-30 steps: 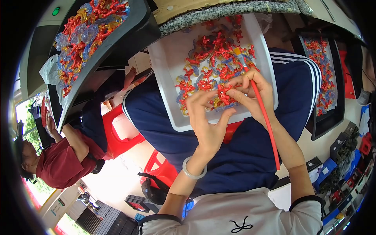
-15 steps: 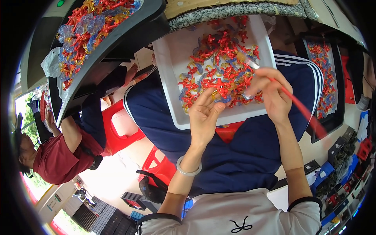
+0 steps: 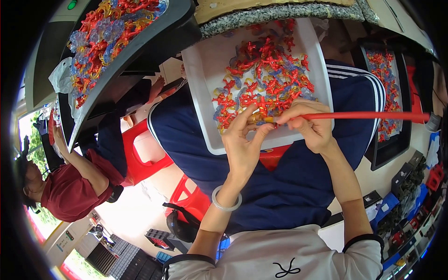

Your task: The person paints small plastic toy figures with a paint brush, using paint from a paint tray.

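Observation:
My left hand (image 3: 240,140) is closed at the fingertips on a small plastic figure (image 3: 257,117), mostly hidden by fingers and brush, over the near part of a white tray (image 3: 204,126). In my right hand (image 3: 310,123) is a paintbrush with a long red handle (image 3: 364,115), lying almost level and pointing left. Its bristle end meets the held figure between the two hands; I cannot tell exactly where it touches. Many small red, amber and clear-blue plastic figures (image 3: 268,58) lie heaped in the tray, which rests on my lap.
At the upper left, a black-edged tray (image 3: 158,35) is piled with similar pieces. Another black tray (image 3: 389,149) of them stands at the right. A granite-edged table (image 3: 280,21) borders the far side. A person in a dark red shirt (image 3: 74,191) sits at the left near red stools (image 3: 144,149).
My right hand has moved down and left and turned the brush from a steep slant to nearly level, its tip now at the figure in my left hand. My left hand has barely shifted.

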Demonstrator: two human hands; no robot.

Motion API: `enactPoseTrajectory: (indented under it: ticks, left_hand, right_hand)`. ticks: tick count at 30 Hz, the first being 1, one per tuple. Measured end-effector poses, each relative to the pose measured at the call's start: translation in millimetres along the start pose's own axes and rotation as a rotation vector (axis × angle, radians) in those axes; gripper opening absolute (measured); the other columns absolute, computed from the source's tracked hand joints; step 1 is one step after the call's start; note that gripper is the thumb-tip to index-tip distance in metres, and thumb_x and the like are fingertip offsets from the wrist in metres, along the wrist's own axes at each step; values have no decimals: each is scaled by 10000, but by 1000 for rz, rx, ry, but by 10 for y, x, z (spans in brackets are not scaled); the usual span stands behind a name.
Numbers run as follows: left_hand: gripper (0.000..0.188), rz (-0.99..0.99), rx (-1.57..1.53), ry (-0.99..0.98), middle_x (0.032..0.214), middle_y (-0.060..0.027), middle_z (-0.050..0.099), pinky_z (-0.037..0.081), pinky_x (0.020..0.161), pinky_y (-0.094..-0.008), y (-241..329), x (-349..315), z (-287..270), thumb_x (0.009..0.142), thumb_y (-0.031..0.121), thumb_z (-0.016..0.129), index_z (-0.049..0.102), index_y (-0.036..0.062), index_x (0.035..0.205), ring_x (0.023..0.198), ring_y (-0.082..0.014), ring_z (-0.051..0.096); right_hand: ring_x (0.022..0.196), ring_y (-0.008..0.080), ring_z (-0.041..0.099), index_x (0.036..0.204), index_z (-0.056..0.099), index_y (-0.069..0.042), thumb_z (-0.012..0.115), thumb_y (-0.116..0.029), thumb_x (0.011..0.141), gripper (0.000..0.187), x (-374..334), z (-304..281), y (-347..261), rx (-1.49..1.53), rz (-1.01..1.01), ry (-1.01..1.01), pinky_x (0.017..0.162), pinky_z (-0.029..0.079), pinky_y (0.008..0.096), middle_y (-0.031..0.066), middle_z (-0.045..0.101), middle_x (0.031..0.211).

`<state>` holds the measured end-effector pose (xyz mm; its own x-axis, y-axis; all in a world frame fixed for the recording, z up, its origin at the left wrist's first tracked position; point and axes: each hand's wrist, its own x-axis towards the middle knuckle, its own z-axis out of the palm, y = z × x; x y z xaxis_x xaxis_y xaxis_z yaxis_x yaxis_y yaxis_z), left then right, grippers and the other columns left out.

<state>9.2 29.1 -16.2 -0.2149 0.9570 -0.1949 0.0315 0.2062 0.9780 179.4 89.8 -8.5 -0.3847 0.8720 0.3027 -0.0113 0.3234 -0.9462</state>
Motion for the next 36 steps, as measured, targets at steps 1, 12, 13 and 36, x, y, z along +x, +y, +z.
enactPoseTrajectory:
  ticks: [1, 12, 13, 36]
  left_hand:
    - [474, 1, 3, 2, 1025, -130, 636, 537, 748, -272, 5, -10, 0, 771, 47, 766, 570, -61, 1189, 831, -161, 647]
    - [509, 167, 327, 46, 884, -129, 645, 483, 638, -289, 113, -21, 29, 694, 142, 827, 618, -24, 1127, 658, -168, 621]
    - [509, 167, 326, 45, 884, -129, 645, 483, 638, -289, 120, -18, 29, 694, 142, 827, 618, -24, 1127, 658, -168, 621]
    - [304, 1116, 562, 356, 1077, -153, 614, 487, 808, -338, 1250, 551, -466, 806, -42, 598, 552, -31, 1107, 931, -254, 600]
  right_hand:
    - [582, 146, 555, 850, 683, 10, 587, -341, 911, 369, -8, -64, -12, -1, 13, -21, 535, 414, 261, 81, 637, 707]
    - [519, 125, 493, 693, 634, 21, 515, -126, 929, 303, 47, -193, -4, -98, -10, 54, 492, 344, 256, 59, 572, 591]
    - [519, 125, 493, 693, 634, 21, 515, -126, 929, 303, 34, -178, -2, -99, -9, 54, 492, 344, 256, 59, 572, 591]
    - [525, 45, 422, 792, 662, 29, 503, -193, 977, 330, 40, -359, 147, 109, 245, 667, 525, 311, 202, -21, 475, 545]
